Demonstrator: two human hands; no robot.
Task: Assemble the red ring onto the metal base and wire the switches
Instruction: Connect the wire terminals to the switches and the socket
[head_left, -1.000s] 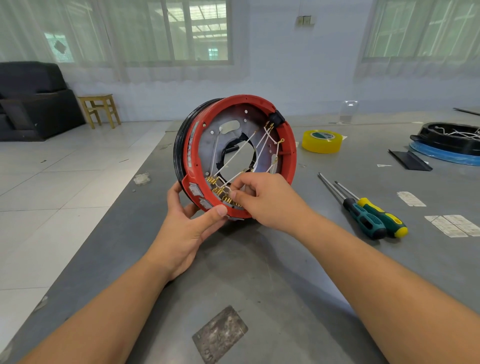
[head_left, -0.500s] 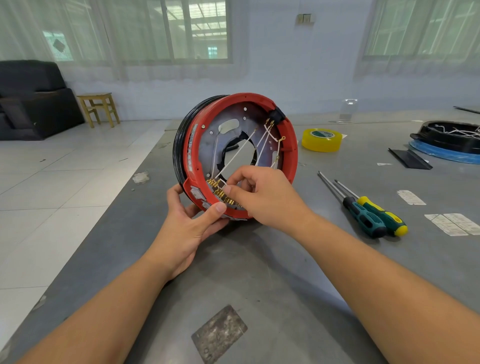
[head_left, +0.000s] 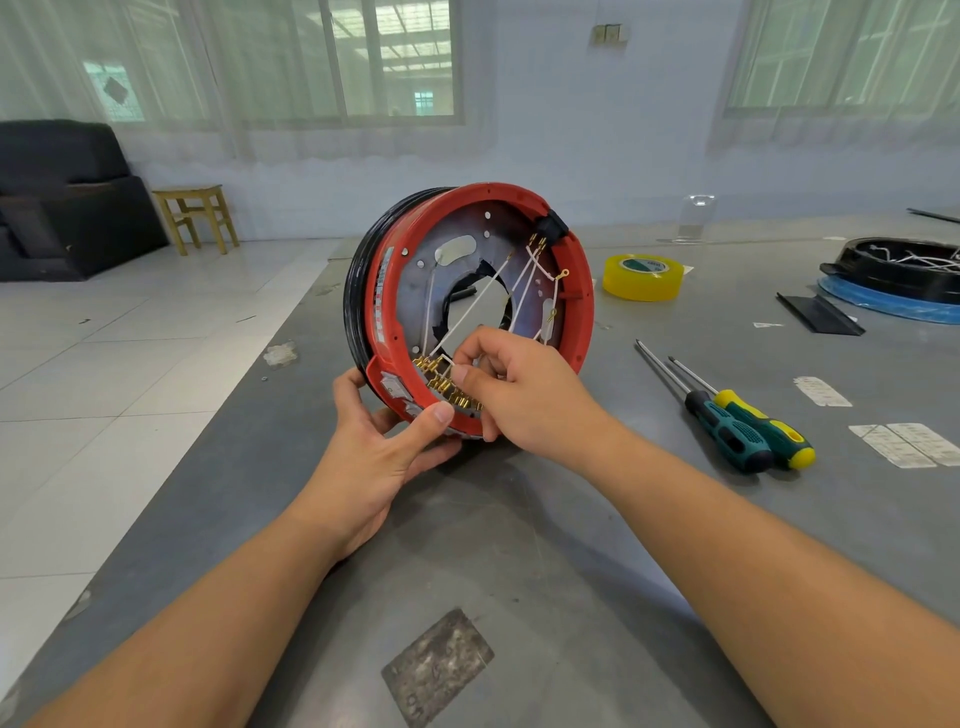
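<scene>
Over at the far left a dark sofa (head_left: 62, 197) sits against the wall with a small wooden stool (head_left: 195, 215) beside it, both on the pale tiled floor. The grey surface (head_left: 519, 571) begins just to their right. The left hand (head_left: 379, 452) grips the lower rim of the red ring (head_left: 579, 306) from below, its thumb pressed on the ring's front edge and its fingers curled round behind. The ring stands on its edge, tilted, its bottom near the surface, and it is fitted around the metal base (head_left: 415, 291), a grey plate with a large hole in the middle; a black rim (head_left: 356, 280) shows behind them on the left. Thin white wires (head_left: 478, 301) cross the hole from a black switch (head_left: 550, 228) at the upper right of the ring down to a row of brass terminals (head_left: 434, 374) at the lower left. The right hand (head_left: 524, 389) is at those terminals, thumb and forefinger pinching the end of a white wire, the other fingers curled.

Beyond the ring to the right lies a roll of yellow tape (head_left: 643, 277). Nearer, two screwdrivers (head_left: 727, 410) lie side by side, touching, one with a teal handle and one yellow-green. Paper labels (head_left: 904, 444) lie flat further right, and a black tray of wires (head_left: 898, 270) rests on a blue disc at the far edge.
</scene>
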